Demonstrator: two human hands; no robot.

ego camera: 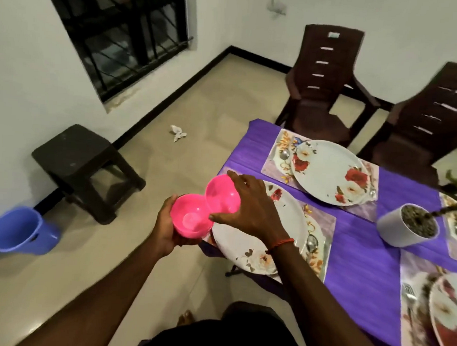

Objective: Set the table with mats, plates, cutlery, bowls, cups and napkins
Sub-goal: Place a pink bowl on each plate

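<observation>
Beside the purple table (355,248), left hand (163,230) cups one empty pink bowl (190,218) — right hand (249,203) grips another (222,195).

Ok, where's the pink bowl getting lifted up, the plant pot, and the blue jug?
Lifted pink bowl (222,195): head view, inside of the bowl.
Plant pot (393,230): head view, white outer wall.
Blue jug (15,230): head view, its side, on the floor.
</observation>
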